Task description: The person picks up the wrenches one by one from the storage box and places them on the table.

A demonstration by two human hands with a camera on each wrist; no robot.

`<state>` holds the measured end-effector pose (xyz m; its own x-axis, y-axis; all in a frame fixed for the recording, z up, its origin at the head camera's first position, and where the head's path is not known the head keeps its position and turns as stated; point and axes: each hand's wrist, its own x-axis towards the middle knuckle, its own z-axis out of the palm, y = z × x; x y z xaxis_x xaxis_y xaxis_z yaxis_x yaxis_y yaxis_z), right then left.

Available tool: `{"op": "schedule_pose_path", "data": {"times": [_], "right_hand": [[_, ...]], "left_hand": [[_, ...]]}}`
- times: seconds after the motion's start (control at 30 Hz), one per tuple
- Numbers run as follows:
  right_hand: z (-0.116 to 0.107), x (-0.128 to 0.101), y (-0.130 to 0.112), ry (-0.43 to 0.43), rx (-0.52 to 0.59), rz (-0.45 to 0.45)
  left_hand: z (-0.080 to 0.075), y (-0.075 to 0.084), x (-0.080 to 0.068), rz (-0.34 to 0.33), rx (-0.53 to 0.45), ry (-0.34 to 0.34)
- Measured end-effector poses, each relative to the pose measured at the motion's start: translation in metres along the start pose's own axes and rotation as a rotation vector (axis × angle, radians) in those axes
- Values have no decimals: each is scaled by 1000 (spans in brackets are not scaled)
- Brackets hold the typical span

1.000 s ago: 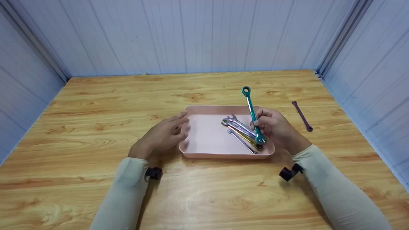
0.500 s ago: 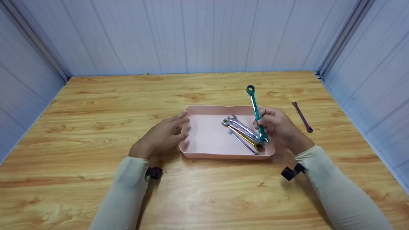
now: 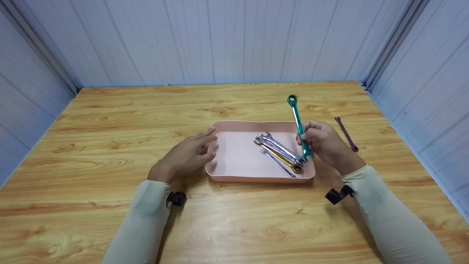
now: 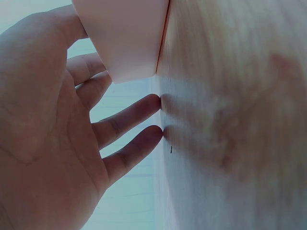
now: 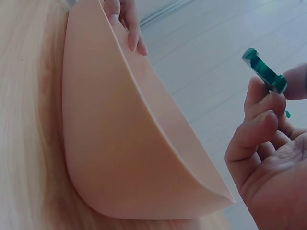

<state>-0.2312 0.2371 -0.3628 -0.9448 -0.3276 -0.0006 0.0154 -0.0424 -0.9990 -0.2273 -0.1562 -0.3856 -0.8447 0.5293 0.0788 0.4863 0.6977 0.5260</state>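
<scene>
A slim teal wrench (image 3: 299, 126) with a ring end uppermost stands nearly upright over the pink tray's (image 3: 238, 178) right edge, pinched by the curled right hand (image 3: 324, 145), while the left hand (image 3: 187, 156) rests flat-fingered against the tray's left side.

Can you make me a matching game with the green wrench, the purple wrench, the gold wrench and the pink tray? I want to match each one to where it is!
Things:
1. green wrench
2. purple wrench
3. gold wrench
4. pink tray

Places:
A. lying inside the tray
B. alone on the table, far right
C. held up in the right hand
D. touched by the left hand

Pairs: 1-C, 2-B, 3-A, 4-D
</scene>
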Motion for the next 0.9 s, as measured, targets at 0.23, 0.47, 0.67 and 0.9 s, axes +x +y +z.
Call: {"op": "schedule_pose_path", "data": {"times": [0.23, 0.47, 0.67, 0.9], "right_hand": [[-7, 1, -2, 29, -36, 5], [-17, 2, -2, 54, -41, 21], [-24, 2, -2, 93, -47, 17], [-33, 0, -4, 112, 29, 12]], "left_hand": [[0, -1, 2, 9, 4, 4], [0, -1, 2, 0, 6, -3], [1, -1, 2, -2, 8, 0], [0, -1, 1, -16, 5, -1]]}}
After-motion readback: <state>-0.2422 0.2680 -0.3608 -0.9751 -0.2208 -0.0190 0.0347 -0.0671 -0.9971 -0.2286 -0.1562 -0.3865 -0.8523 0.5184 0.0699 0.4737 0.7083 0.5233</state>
